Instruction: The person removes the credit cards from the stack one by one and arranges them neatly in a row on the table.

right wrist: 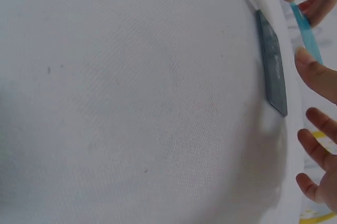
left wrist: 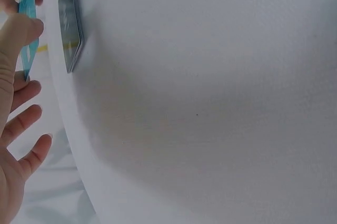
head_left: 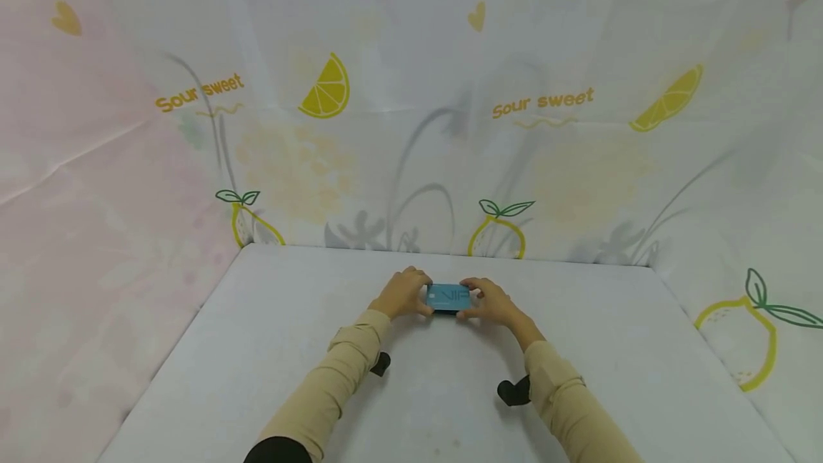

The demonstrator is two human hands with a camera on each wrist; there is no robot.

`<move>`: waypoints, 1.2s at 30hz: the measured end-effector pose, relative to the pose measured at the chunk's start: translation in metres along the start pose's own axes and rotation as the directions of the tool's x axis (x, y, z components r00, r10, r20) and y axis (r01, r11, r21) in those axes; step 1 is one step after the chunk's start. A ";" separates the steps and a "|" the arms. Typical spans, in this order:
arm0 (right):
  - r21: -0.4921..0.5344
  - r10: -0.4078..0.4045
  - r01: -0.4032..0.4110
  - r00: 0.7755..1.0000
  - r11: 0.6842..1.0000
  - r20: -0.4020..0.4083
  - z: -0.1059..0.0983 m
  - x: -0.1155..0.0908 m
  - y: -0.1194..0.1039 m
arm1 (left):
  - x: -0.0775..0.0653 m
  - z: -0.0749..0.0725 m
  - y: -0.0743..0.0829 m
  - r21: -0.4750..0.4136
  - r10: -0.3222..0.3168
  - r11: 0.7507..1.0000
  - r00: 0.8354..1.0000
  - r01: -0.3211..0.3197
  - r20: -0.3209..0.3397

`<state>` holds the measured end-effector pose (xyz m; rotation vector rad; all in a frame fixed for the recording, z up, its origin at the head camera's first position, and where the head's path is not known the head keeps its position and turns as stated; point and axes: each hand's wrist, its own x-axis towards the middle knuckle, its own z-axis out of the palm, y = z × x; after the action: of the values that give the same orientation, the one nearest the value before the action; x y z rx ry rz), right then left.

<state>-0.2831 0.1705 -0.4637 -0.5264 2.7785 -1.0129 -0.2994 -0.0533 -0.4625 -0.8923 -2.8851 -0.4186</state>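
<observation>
A blue card (head_left: 448, 296) with "VIP" lettering is held by its two short ends between both hands, near the back of the white table. My left hand (head_left: 403, 294) pinches the card's left end, and my right hand (head_left: 492, 302) pinches its right end. Below it a thin, dark, glossy rectangular slab (right wrist: 274, 65) lies on the table, apart from the card. In the left wrist view the slab (left wrist: 69, 26) shows a layered edge; its exact kind cannot be told. From the head view the card hides most of it.
The white table (head_left: 257, 349) ends at a back wall hung with lemon-print cloth (head_left: 411, 127). A pinkish cloth wall (head_left: 96, 234) borders the left side. Black straps (head_left: 514, 391) hang at both sleeves.
</observation>
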 end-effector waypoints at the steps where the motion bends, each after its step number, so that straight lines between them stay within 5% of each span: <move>1: -0.001 -0.007 0.007 1.000 1.000 -0.004 0.000 0.000 -0.001 | -0.001 -0.002 0.000 -0.016 0.000 1.000 1.000 0.000 -0.002; 36: -0.021 -0.105 0.104 0.993 0.994 -0.045 -0.006 -0.010 -0.022 | -0.016 -0.025 -0.005 -0.333 -0.053 0.942 0.998 0.037 -0.038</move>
<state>-0.2695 0.1624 -0.4450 -0.6661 2.8298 -1.0341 -0.2887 -0.0729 -0.4426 -0.8434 -2.8434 -0.9401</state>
